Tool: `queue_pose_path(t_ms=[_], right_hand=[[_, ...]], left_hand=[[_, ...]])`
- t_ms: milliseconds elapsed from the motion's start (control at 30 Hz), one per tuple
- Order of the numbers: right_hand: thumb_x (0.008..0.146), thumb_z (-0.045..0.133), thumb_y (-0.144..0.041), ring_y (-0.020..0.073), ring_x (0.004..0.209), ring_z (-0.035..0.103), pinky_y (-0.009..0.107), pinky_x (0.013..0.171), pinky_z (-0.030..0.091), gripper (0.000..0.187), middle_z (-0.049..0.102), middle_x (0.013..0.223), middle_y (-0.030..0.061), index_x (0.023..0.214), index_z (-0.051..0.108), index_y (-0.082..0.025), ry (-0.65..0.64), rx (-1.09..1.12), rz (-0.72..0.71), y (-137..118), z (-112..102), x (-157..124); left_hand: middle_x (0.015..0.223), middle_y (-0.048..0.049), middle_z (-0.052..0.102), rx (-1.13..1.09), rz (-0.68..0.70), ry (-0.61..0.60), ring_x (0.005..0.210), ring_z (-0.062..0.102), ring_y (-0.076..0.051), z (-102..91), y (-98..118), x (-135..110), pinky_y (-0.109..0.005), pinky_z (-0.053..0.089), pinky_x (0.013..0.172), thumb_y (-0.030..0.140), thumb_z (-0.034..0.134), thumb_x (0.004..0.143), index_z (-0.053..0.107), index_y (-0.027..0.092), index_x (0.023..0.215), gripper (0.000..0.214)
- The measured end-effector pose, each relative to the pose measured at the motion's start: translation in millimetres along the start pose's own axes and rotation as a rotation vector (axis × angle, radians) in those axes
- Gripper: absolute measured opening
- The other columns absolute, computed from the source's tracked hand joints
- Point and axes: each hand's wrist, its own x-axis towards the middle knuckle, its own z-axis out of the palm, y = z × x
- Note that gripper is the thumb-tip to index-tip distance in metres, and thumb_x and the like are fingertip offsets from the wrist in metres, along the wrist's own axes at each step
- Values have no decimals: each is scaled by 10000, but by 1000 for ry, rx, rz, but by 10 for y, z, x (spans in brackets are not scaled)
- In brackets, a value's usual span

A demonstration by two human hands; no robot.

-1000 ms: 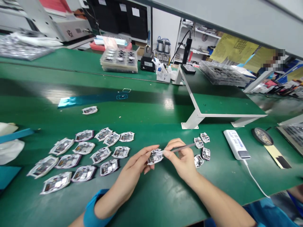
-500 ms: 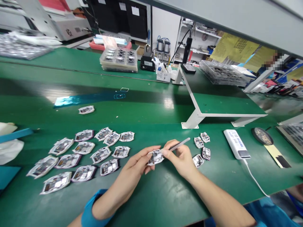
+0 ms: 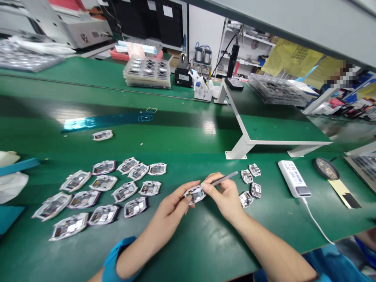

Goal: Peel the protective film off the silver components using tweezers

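My left hand (image 3: 173,207) grips a small white-framed circuit-board module (image 3: 196,194) by its left end, thumb on top and fingers beneath. My right hand (image 3: 223,196) meets the module's right end, its thumb and fingers closed on slim grey tweezers (image 3: 225,178). The flat rear end of the tweezers points up and right; their tips are hidden by the fingers. To my left lie several similar modules (image 3: 125,192) in loose rows on the green bench (image 3: 202,243). Right of my hands sits a group of smaller board pieces (image 3: 246,199).
A white-legged raised stand (image 3: 237,149) spans the back right. Before it lie a white corded device (image 3: 293,180) and a round black dish (image 3: 325,169). Across the back strip are a lone module (image 3: 102,135), blue film (image 3: 79,124) and stacked trays (image 3: 147,74).
My left thumb has shifted on the module, uncovering more of its board. Both hands have moved slightly right. On the back strip, the lone module and blue film have slid left.
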Motion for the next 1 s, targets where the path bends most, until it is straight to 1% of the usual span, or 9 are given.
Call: queue_pose_path(t_ms=[100, 200, 267, 333, 400, 600, 800, 900, 1000], right_hand=[[756, 730, -281, 174, 703, 636, 301, 695, 508, 99, 680, 719, 9, 721, 698, -194, -9, 28, 28, -11, -5, 8], [749, 735, -284, 175, 700, 641, 296, 685, 514, 98, 696, 718, 12, 716, 705, -197, -12, 39, 46, -22, -10, 14], [744, 741, -284, 175, 699, 645, 296, 687, 516, 97, 701, 716, 12, 713, 710, -198, -8, 43, 45, -24, -11, 15], [747, 745, -286, 177, 698, 648, 299, 688, 519, 99, 704, 715, 12, 714, 711, -200, -9, 44, 38, -20, -13, 16], [746, 753, -293, 179, 698, 649, 302, 686, 520, 106, 704, 713, 12, 714, 710, -202, -9, 43, 27, -13, -14, 17], [738, 756, -272, 177, 695, 633, 305, 670, 506, 84, 689, 714, 9, 718, 709, -205, -44, 52, 25, 0, -30, 22], [759, 750, -266, 186, 731, 632, 322, 702, 504, 66, 688, 731, 14, 739, 715, -214, -67, 18, -15, -10, -50, 22], [759, 747, -281, 187, 729, 641, 323, 705, 514, 81, 693, 732, 12, 736, 709, -214, -58, 4, -19, -8, -41, 18], [756, 748, -289, 185, 721, 653, 319, 698, 527, 93, 695, 734, 10, 732, 703, -211, -43, 10, -27, -2, -22, 7]], left_hand=[[788, -33, 671, -3, 10, -11, 695, 566, -201, 3, 37, -9, -297, 445, 655, 381, 556, 834, 651, 186, 1178, 406], [744, -6, 649, -29, 19, -8, 691, 575, -199, 6, 68, -17, -291, 453, 656, 354, 578, 824, 599, 217, 1181, 383], [738, 2, 635, -25, 42, -6, 693, 577, -194, 4, 77, -20, -286, 458, 664, 343, 573, 828, 586, 223, 1127, 323], [741, 2, 618, 9, 75, -13, 699, 575, -190, -1, 78, -22, -280, 459, 667, 340, 559, 837, 602, 224, 1047, 244], [731, 6, 603, 47, 97, -21, 690, 571, -188, -10, 76, -20, -275, 455, 656, 341, 544, 844, 618, 228, 1002, 208], [698, 11, 607, 90, 93, -30, 657, 565, -189, -48, 93, -17, -267, 450, 618, 350, 541, 835, 627, 233, 1023, 238], [808, -29, 700, 97, 82, -34, 666, 582, -195, -72, 86, -13, -271, 459, 602, 359, 575, 821, 678, 215, 1077, 312], [735, -18, 696, 111, 68, -19, 656, 587, -205, -79, 44, -3, -270, 446, 569, 370, 586, 818, 714, 228, 1073, 319], [680, -12, 671, 119, 62, -22, 635, 576, -199, -82, 9, 9, -275, 449, 575, 388, 573, 832, 727, 217, 1063, 326]])
